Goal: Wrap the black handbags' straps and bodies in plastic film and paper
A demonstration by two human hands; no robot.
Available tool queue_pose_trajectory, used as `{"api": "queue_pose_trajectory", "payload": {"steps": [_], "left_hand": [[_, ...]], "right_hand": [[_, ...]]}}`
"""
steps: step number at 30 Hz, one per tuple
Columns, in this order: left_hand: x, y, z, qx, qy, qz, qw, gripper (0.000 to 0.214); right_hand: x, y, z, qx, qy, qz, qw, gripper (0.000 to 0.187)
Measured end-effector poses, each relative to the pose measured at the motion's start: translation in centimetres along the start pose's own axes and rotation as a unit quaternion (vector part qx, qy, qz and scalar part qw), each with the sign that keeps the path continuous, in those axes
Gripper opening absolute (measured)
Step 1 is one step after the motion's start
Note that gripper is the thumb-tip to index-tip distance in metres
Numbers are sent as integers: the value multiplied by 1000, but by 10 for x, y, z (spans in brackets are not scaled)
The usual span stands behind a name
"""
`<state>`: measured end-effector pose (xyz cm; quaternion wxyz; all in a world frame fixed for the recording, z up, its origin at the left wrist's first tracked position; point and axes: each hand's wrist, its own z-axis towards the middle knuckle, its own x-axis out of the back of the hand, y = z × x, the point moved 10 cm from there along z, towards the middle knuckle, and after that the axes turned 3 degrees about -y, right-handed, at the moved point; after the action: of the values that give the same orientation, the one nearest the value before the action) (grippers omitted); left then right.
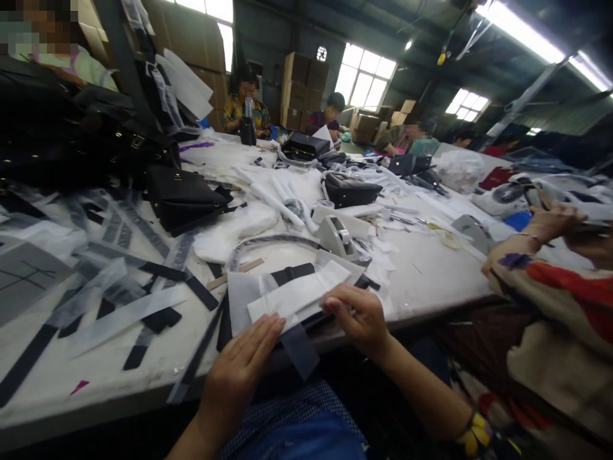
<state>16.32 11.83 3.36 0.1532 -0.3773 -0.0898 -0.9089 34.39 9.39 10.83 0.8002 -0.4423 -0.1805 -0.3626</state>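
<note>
My left hand [244, 364] lies flat with fingers stretched out, pressing on a dark strap piece [297, 348] at the table's near edge. My right hand [357, 316] pinches the edge of a white paper sheet [297, 294] that wraps over the black strap [292, 275]. The sheet sits between both hands, partly folded across the strap.
A tape dispenser [342, 237] stands just beyond the sheet. Black straps [143, 268] and plastic sleeves litter the left of the white table [426, 275]. Black handbags [184, 198] sit farther back. A co-worker's arm [541, 255] reaches in at right; other people sit along the far side.
</note>
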Motion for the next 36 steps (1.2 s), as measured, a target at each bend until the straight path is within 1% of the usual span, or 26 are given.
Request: {"api": "queue_pose_trajectory", "payload": {"steps": [1, 3, 5, 6, 8, 10, 12, 14, 16, 19, 21, 23, 26, 29, 32, 36], "left_hand": [[1, 0, 1, 0, 2, 2, 1000, 52], [1, -1, 3, 4, -1, 4, 1000, 55], [1, -1, 4, 6, -4, 6, 1000, 57], [1, -2, 3, 6, -5, 9, 1000, 57], [1, -2, 3, 6, -10, 14, 1000, 57], [1, -1, 2, 4, -13, 16, 1000, 57], [1, -1, 3, 5, -13, 16, 1000, 58], [2, -1, 3, 8, -11, 15, 1000, 59], [1, 0, 4, 9, -17, 16, 1000, 58], [0, 2, 5, 4, -18, 23, 1000, 54], [1, 3, 6, 6, -13, 24, 1000, 53], [0, 2, 5, 13, -13, 23, 1000, 53], [-1, 0, 5, 19, -16, 20, 999, 52], [-1, 0, 4, 23, -19, 20, 999, 50], [-1, -1, 4, 25, -11, 21, 999, 46], [-2, -4, 3, 42, -7, 20, 999, 38]], "right_hand": [[4, 5, -24, -5, 17, -24, 1000, 24], [-1, 21, -66, -23, 30, -86, 996, 13], [-11, 38, -94, -34, 43, -151, 987, 15], [-17, 45, -102, -39, 45, -181, 982, 17], [-29, 57, -104, -54, 28, -238, 969, 17], [-38, 62, -97, -63, -2, -278, 958, 21], [-41, 60, -89, -60, -20, -295, 953, 26], [-42, 51, -84, -44, -23, -295, 954, 27], [-51, 36, -85, -13, -36, -290, 956, 25], [-78, 2, -96, 65, -63, -261, 961, 24], [-97, -19, -104, 104, -70, -234, 964, 26], [-110, -34, -110, 117, -69, -207, 969, 29], [-124, -52, -114, 144, -73, -163, 973, 31], [-128, -71, -120, 213, -64, -139, 965, 27], [-127, -79, -129, 258, -53, -118, 957, 25], [-131, -77, -143, 300, -104, -83, 945, 25]]}}
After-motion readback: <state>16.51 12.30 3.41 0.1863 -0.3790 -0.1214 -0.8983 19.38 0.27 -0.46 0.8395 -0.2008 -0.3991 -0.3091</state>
